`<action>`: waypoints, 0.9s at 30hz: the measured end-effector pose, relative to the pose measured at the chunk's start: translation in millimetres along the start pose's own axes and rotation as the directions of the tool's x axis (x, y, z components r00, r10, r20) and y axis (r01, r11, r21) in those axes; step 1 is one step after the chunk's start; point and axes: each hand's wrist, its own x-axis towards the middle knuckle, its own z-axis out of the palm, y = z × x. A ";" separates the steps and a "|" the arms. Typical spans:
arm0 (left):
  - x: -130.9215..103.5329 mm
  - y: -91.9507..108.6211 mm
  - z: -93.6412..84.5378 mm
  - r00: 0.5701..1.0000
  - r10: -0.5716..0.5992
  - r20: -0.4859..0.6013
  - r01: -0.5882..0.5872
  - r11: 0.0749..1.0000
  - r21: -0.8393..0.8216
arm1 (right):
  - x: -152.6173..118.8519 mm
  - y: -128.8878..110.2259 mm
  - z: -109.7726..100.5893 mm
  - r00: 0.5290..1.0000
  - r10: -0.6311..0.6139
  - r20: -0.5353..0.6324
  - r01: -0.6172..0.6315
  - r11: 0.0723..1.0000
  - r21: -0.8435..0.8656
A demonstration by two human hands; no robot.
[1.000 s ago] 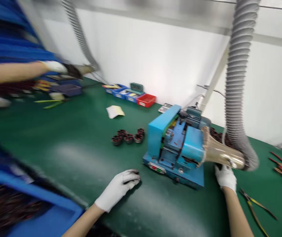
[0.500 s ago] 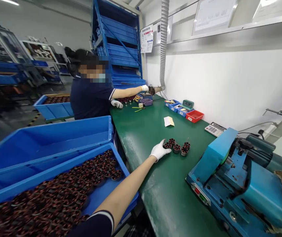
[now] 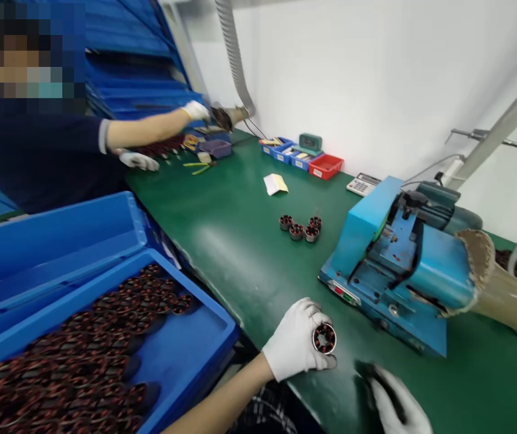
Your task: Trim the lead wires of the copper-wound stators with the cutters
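Observation:
My left hand, in a white glove, grips a small round wound coil part just above the green table's near edge, its open face turned up. My right hand, also gloved with dark fingertips, sits blurred low at the right, a little apart from the part, and seems to hold nothing. Three more coil parts stand grouped on the green table farther out. A blue bench machine with a tan funnel mouth stands to the right of my hands.
A blue bin full of coil parts sits at my left, with an empty blue bin behind it. A co-worker works at the far left of the table. Small red and blue trays, a calculator and a paper slip lie near the wall.
My left hand reached out to the coil group, took one part and drew it back near the table edge. My right hand came into view. The view swung left, then back.

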 end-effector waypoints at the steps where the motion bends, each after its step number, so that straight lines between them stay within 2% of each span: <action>1: -1.1 12.0 8.6 0.999 0.032 -0.008 -0.032 0.999 -0.026 | -4.5 -10.5 1.2 0.993 -0.088 0.079 0.086 0.996 0.028; 3: -0.7 30.5 20.4 0.997 0.078 -0.003 -0.078 0.993 -0.089 | -3.9 -28.2 3.6 0.974 -0.195 0.114 0.195 0.981 0.020; 5: 1.2 40.3 23.9 0.988 0.144 0.054 -0.133 0.978 -0.160 | 1.3 -38.2 2.7 0.959 -0.266 0.101 0.273 0.960 -0.063; 7: 3.1 42.3 21.3 0.966 0.207 0.157 -0.170 0.960 -0.221 | 4.3 -43.1 -1.9 0.933 -0.349 0.088 0.359 0.910 -0.207; 9: 3.7 40.1 17.2 0.942 0.219 0.254 -0.158 0.958 -0.240 | 4.0 -48.6 -7.4 0.902 -0.413 0.130 0.428 0.809 -0.403; 11: 3.2 37.5 15.4 0.940 0.185 0.285 -0.125 0.969 -0.215 | 2.6 -57.7 -10.6 0.892 -0.406 0.200 0.440 0.674 -0.594; 14: 1.6 36.4 17.8 0.948 0.182 0.260 -0.133 0.971 -0.196 | 3.3 -74.5 -9.7 0.908 -0.332 0.255 0.403 0.525 -0.750; 16: 0.9 37.3 20.3 0.949 0.203 0.240 -0.156 0.967 -0.200 | 6.3 -80.9 -7.1 0.931 -0.272 0.243 0.355 0.527 -0.772; 17: 0.6 38.0 21.1 0.951 0.204 0.233 -0.159 0.967 -0.199 | 8.2 -81.3 -6.1 0.946 -0.234 0.226 0.321 0.574 -0.753; 19: 0.1 39.2 21.8 0.956 0.184 0.227 -0.142 0.972 -0.188 | 11.3 -76.3 -5.8 0.972 -0.131 0.196 0.221 0.791 -0.570; 20: -0.2 39.6 21.9 0.958 0.172 0.229 -0.131 0.974 -0.182 | 12.2 -71.7 -6.9 0.978 -0.056 0.202 0.132 0.914 -0.383; 21: -0.6 39.8 21.9 0.959 0.164 0.231 -0.124 0.976 -0.178 | 12.6 -66.4 -8.9 0.974 0.019 0.224 0.014 0.989 -0.145; 22: -1.1 39.9 21.9 0.960 0.159 0.230 -0.120 0.977 -0.175 | 12.5 -61.0 -11.6 0.965 0.081 0.250 -0.112 0.987 0.113; 23: -1.5 39.9 22.1 0.961 0.159 0.226 -0.121 0.977 -0.174 | 12.1 -56.0 -14.8 0.958 0.129 0.255 -0.216 0.912 0.349; 24: -1.7 39.7 22.3 0.962 0.163 0.220 -0.125 0.976 -0.175 | 11.7 -51.6 -18.1 0.959 0.171 0.226 -0.269 0.801 0.535; 25: -1.8 39.5 22.5 0.962 0.169 0.215 -0.131 0.975 -0.178 | 11.3 -48.1 -20.9 0.961 0.214 0.173 -0.275 0.707 0.652; 26: -1.7 39.3 22.7 0.962 0.175 0.210 -0.138 0.974 -0.180 | 11.3 -45.5 -22.9 0.961 0.248 0.124 -0.262 0.662 0.702; 27: -1.3 39.2 22.9 0.962 0.180 0.206 -0.144 0.973 -0.180 | 11.7 -43.9 -23.8 0.959 0.267 0.098 -0.258 0.672 0.694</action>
